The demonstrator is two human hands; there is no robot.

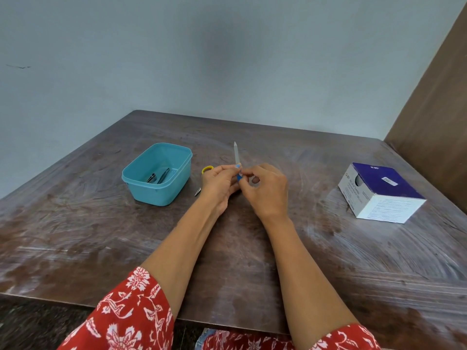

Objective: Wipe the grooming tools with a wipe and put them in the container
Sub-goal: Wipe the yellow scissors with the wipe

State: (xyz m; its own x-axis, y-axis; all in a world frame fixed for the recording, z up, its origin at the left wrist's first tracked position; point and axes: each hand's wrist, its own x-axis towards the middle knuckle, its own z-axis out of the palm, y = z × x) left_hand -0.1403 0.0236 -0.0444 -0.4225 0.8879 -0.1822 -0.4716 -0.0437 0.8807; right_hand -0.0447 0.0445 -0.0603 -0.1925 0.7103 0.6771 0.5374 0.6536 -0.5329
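Left hand: I see my left hand (pixel 221 181) near the middle of the table (pixel 252 248), fingers curled and pinching the blue handle of the nail file (pixel 237 157).
Right hand: my right hand (pixel 265 190) is just beside the left, touching it; its thumb and fingers are drawn together at the same blue handle. I cannot tell whether a wipe sits between those fingertips.
Nail file: held above the table middle, pale blade upright and tilted slightly left, tip pointing toward the far edge.
Container: the teal container (pixel 156 173) stands left of my hands, toward the far left corner, lid off. I make out two dark metal tools (pixel 158 176) lying on its floor.
Scissors: a yellow scissors (pixel 207 169) loop shows past my left fingers, between the container and the hands; a metal tip pokes out beside my left wrist.
Box: a white and purple box (pixel 380 194) rests near the right edge, well apart from my hands.
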